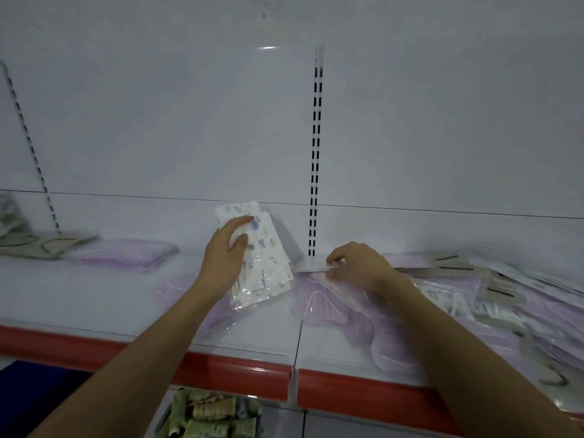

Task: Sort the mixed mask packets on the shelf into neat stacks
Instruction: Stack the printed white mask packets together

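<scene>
Head view: the left hand [226, 254] grips a small bundle of white printed mask packets in clear film [259, 257], thumb across the front and fingers curled behind, holding it tilted above the white shelf with the red front edge [240, 371], just left of centre. At three o'clock from it, the right hand [357, 267] pinches the edge of a flat clear-wrapped packet [319, 266] lying on the loose heap of lilac and grey mask packets [474, 295] that spreads away to the right. At nine o'clock from the left hand, a tidy stack of lilac packets [123, 252] sits near the back panel, with a grey-patterned pile [38, 245] beyond it.

These packets look very light, thin and floppy; the glossy film is likely slippery, so a bundle could fan out or shed a packet if held loosely. A pinch across the middle of the bundle, thumb on one face and fingers on the other, should keep the edges square. Single packets probably lift best by a sealed edge or corner, since lying flat on film they offer little to catch.
</scene>
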`<action>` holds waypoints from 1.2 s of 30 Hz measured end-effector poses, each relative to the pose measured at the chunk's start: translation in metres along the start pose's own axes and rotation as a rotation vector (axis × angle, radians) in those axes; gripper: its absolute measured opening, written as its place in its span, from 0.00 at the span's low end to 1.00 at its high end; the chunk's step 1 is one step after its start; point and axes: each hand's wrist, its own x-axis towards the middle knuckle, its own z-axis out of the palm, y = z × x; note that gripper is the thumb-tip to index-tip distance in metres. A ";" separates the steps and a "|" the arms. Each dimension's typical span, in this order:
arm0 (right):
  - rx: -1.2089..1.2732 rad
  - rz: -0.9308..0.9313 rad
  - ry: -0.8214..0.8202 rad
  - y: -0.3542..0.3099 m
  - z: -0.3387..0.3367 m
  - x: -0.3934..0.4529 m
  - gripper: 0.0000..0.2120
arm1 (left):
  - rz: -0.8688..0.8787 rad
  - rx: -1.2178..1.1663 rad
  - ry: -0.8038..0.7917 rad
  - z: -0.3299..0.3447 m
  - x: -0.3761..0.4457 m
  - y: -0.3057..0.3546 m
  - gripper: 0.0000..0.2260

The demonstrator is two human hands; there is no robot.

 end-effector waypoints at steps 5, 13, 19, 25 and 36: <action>0.324 -0.094 0.140 0.008 -0.012 -0.002 0.20 | -0.051 0.008 0.014 0.004 -0.004 -0.005 0.14; 1.014 0.086 0.464 -0.011 -0.032 -0.007 0.12 | -0.068 -0.049 -0.006 0.011 -0.005 0.004 0.13; 1.244 -0.076 0.105 -0.046 -0.028 -0.007 0.08 | -0.070 -0.205 -0.170 0.026 -0.009 0.032 0.08; 1.101 -0.039 0.204 -0.048 -0.032 0.008 0.09 | -0.048 -0.197 0.028 0.021 0.009 0.023 0.14; -0.227 -0.150 -0.009 -0.033 0.009 0.017 0.08 | -0.021 -0.204 0.058 0.007 0.010 -0.006 0.37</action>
